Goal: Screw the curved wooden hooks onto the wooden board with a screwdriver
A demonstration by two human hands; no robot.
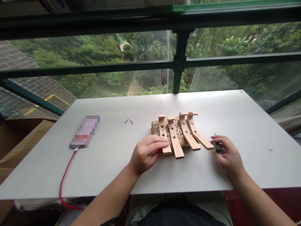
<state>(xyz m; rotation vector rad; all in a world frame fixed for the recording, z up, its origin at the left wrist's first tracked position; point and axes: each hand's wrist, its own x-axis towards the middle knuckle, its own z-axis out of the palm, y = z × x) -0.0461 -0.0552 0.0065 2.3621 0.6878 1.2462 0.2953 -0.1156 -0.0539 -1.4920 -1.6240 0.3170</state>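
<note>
Several pale wooden hooks stand side by side on a rough, speckled wooden board lying on the table. Dark screw heads or holes show in each hook; on the leftmost hook I see two dark round holes. My left hand is closed around the lower end of that leftmost hook, fingers on top, thumb hidden. To the right of the board, my right hand is closed on a small black-handled screwdriver, its metal tip pointing away from me. Two dark screws lie left of the board.
On the left of the white table lies a blurred-out phone. A red cable runs from it over the front edge. A cardboard box stands beyond the table's left side. Green-framed windows rise behind the far edge.
</note>
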